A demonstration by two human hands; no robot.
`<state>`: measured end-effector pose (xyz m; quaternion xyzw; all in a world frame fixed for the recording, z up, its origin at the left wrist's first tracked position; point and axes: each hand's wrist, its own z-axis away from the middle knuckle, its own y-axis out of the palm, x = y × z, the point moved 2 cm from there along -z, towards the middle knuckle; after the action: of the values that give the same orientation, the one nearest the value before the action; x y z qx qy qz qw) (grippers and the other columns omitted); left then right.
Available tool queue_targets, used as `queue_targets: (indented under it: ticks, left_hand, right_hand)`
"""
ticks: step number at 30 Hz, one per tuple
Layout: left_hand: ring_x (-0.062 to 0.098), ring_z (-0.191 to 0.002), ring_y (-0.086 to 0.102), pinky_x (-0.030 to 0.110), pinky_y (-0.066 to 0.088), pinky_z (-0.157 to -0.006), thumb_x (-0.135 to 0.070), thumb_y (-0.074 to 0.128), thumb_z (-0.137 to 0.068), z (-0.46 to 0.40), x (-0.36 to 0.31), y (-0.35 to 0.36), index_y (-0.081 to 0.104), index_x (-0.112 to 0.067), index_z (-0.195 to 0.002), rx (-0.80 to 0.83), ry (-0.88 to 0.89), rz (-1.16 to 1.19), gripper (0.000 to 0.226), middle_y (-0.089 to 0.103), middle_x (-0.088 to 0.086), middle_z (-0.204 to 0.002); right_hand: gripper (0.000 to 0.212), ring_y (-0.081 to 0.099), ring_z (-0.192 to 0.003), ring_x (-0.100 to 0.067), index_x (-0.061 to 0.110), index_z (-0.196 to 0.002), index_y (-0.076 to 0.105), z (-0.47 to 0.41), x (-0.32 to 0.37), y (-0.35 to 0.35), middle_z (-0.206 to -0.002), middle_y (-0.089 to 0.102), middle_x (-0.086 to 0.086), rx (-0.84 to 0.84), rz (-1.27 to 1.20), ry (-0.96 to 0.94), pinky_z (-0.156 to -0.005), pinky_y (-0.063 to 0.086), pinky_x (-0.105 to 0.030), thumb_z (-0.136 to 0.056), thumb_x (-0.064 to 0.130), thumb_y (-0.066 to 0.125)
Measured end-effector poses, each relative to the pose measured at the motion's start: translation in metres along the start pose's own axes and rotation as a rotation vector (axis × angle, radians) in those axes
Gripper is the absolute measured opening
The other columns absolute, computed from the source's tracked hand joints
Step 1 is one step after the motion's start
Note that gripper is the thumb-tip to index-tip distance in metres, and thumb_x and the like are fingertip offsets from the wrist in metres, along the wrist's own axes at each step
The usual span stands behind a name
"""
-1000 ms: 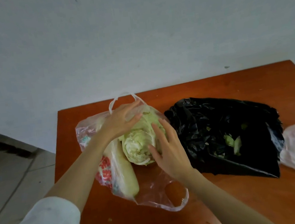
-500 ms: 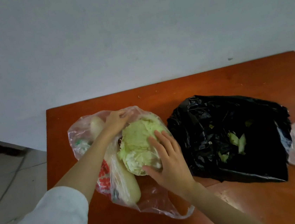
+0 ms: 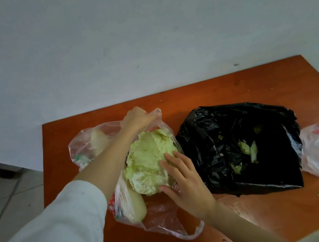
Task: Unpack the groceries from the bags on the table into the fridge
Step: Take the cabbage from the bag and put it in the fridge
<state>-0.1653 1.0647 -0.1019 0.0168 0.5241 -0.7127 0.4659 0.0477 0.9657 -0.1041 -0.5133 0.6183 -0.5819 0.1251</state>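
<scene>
Since the earlier frames, the left hand (image 3: 136, 118) has left the cabbage (image 3: 149, 161) and moved up to the far edge of the clear bag (image 3: 161, 218), where its fingers now curl around the plastic and pull it back. By this the cabbage is more uncovered than before. The right hand (image 3: 185, 179) stays on the cabbage's right side, with fingers (image 3: 172, 160) spread apart and pressed against the leaves (more a cupping than a real grip). The cabbage lies in the mouth of the clear bag on the table (image 3: 265, 218), beside a pale long vegetable (image 3: 137, 207). Next to it is the black bag (image 3: 208, 155). I judge the cabbage is almost free to lift; the fridge is not in view.
</scene>
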Motion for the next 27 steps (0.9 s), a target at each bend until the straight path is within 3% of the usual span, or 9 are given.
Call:
queue_targets:
  ticks: [2, 5, 8, 10, 13, 16, 18, 23, 27]
  left_hand:
    - [0.021, -0.066, 0.065, 0.03, 0.053, -0.066, -0.067, 0.049, -0.079, 0.001, 0.015, 0.008, 0.065, -0.013, -0.073, -0.06, -0.11, -0.036, 0.057, 0.065, -0.001, -0.067]
    - [0.029, -0.087, 0.067, 0.032, 0.051, -0.072, -0.067, 0.05, -0.08, 0.007, 0.053, 0.017, 0.069, -0.012, -0.087, -0.048, -0.205, -0.128, 0.059, 0.071, 0.007, -0.087]
    - [0.029, -0.086, 0.066, 0.028, 0.044, -0.059, -0.058, 0.055, -0.083, 0.015, 0.071, 0.014, 0.063, -0.013, -0.079, 0.025, -0.086, -0.031, 0.046, 0.066, 0.006, -0.082]
    - [0.022, -0.094, 0.062, 0.029, 0.048, -0.07, -0.049, 0.06, -0.084, 0.028, 0.071, 0.007, 0.063, -0.015, -0.099, 0.002, 0.021, 0.124, 0.037, 0.064, 0.0, -0.1]
    - [0.012, -0.104, 0.054, 0.034, 0.044, -0.094, -0.034, 0.061, -0.086, 0.06, 0.067, -0.004, 0.059, -0.018, -0.109, -0.27, 0.137, 0.253, 0.028, 0.06, -0.006, -0.112]
    - [0.013, -0.09, 0.056, 0.041, 0.047, -0.088, -0.035, 0.051, -0.087, 0.103, 0.066, -0.005, 0.063, -0.02, -0.091, -0.565, 0.271, 0.327, 0.02, 0.063, -0.007, -0.095]
    - [0.015, -0.087, 0.055, 0.039, 0.049, -0.083, -0.04, 0.049, -0.09, 0.123, 0.063, 0.006, 0.062, -0.017, -0.097, -0.496, 0.215, 0.379, 0.027, 0.061, 0.0, -0.099]
    - [0.024, -0.122, 0.044, 0.045, 0.04, -0.101, -0.072, 0.04, -0.077, 0.138, 0.055, 0.032, 0.036, -0.019, -0.135, -0.107, -0.057, 0.35, 0.079, 0.037, 0.006, -0.138]
    - [0.024, -0.127, 0.043, 0.044, 0.041, -0.103, -0.082, 0.051, -0.056, 0.137, 0.054, 0.036, 0.017, -0.028, -0.145, 0.085, -0.163, 0.529, 0.109, 0.034, 0.001, -0.147]
  right_hand:
    - [0.051, 0.035, -0.129, -0.024, 0.014, -0.128, 0.046, 0.005, -0.001, -0.001, -0.133, 0.046, -0.001, -0.005, -0.012, 0.007, -0.105, 0.037, -0.039, -0.091, 0.048, 0.049]
    - [0.044, 0.038, -0.124, -0.021, 0.018, -0.123, 0.047, 0.016, -0.001, -0.004, -0.128, 0.045, 0.003, -0.029, -0.027, 0.028, -0.103, 0.04, -0.036, -0.09, 0.047, 0.05]
    - [0.043, 0.04, -0.116, -0.016, 0.018, -0.123, 0.044, 0.02, 0.004, -0.006, -0.122, 0.044, 0.006, -0.076, -0.112, 0.108, -0.098, 0.039, -0.031, -0.09, 0.045, 0.052]
    - [0.053, 0.04, -0.107, -0.012, 0.014, -0.131, 0.039, 0.017, 0.005, -0.005, -0.116, 0.047, 0.004, -0.105, -0.16, 0.207, -0.093, 0.038, -0.025, -0.091, 0.047, 0.05]
    - [0.062, 0.038, -0.104, -0.015, 0.012, -0.136, 0.037, 0.005, 0.004, -0.003, -0.117, 0.044, 0.0, -0.109, -0.104, 0.267, -0.09, 0.042, -0.029, -0.09, 0.053, 0.043]
    - [0.059, 0.039, -0.107, -0.02, 0.011, -0.131, 0.047, -0.003, 0.006, 0.001, -0.121, 0.04, -0.001, -0.098, -0.019, 0.231, -0.088, 0.046, -0.035, -0.091, 0.053, 0.04]
    - [0.059, 0.038, -0.11, -0.021, 0.009, -0.13, 0.049, -0.005, 0.007, 0.001, -0.122, 0.04, -0.002, -0.105, -0.021, 0.252, -0.09, 0.044, -0.032, -0.091, 0.052, 0.041]
    - [0.051, 0.04, -0.111, -0.016, 0.01, -0.124, 0.057, 0.007, 0.01, -0.003, -0.12, 0.048, -0.002, -0.142, -0.157, 0.276, -0.091, 0.039, -0.024, -0.092, 0.047, 0.044]
    - [0.021, 0.048, -0.108, -0.001, 0.026, -0.108, 0.065, 0.016, 0.011, -0.015, -0.125, 0.046, 0.005, -0.139, -0.647, 0.655, -0.083, 0.041, -0.009, -0.092, 0.032, 0.053]
